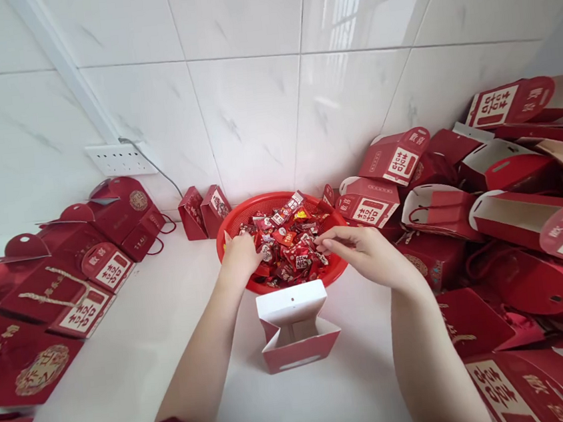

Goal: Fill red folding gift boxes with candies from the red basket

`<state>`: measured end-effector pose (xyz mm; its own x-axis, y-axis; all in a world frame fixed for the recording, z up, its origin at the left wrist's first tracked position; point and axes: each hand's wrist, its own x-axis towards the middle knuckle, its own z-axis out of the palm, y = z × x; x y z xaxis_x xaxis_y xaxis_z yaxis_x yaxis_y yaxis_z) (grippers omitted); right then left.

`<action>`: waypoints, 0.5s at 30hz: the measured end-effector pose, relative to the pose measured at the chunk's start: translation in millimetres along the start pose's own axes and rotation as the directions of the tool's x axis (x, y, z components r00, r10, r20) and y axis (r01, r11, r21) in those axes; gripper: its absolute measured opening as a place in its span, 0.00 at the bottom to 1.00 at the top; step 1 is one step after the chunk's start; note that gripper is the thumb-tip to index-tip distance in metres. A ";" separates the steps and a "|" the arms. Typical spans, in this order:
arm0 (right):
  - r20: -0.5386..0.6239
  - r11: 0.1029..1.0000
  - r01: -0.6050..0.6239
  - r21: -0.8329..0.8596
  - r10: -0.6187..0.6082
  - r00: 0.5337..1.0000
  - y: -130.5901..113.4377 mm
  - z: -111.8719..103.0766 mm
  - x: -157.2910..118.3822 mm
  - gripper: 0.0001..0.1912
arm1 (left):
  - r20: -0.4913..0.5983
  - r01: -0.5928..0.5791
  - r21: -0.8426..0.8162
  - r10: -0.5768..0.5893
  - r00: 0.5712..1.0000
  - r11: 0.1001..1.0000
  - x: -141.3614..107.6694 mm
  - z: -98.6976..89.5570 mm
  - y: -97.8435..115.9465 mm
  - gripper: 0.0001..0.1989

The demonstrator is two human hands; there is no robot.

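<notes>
On the white counter (148, 332), closed gift boxes (125, 214) stood leftward, an open carton (301, 355) before the red basket (251, 209), where left hand (240, 259) and right hand (371, 255) met wrapped candies (289, 240), grips indiscernible.

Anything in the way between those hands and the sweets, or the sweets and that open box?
Nothing visible blocks left hand or right hand from sweets. Toward the open box stand the red basket's rim and the box's white flap.

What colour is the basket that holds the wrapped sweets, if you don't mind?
The basket is bright red, seen best in the head view.
</notes>
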<state>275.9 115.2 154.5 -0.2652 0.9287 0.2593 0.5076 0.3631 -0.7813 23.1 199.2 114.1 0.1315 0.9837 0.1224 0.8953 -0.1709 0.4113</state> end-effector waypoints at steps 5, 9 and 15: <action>0.004 0.990 -0.051 -0.134 0.052 0.999 14.5 0.8 13.2 0.13 | -0.007 0.066 0.057 -0.066 0.998 0.996 1.1 5.9 -7.7 0.04; -0.009 0.988 -0.055 -0.143 0.054 0.998 22.1 1.7 21.9 0.13 | -0.040 0.050 -0.004 -0.050 0.998 0.999 -2.5 -15.0 -6.9 0.09; 0.034 0.998 -0.050 0.036 0.048 0.998 28.4 27.0 39.1 0.17 | 0.215 0.094 -0.776 0.122 0.969 0.624 -13.2 -23.0 1.2 0.21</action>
<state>257.8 159.8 127.1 -0.2684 0.9420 0.2015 0.4901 0.3136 -0.8133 12.7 184.7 133.8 0.3276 0.9445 -0.0252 0.2404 -0.0576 0.9690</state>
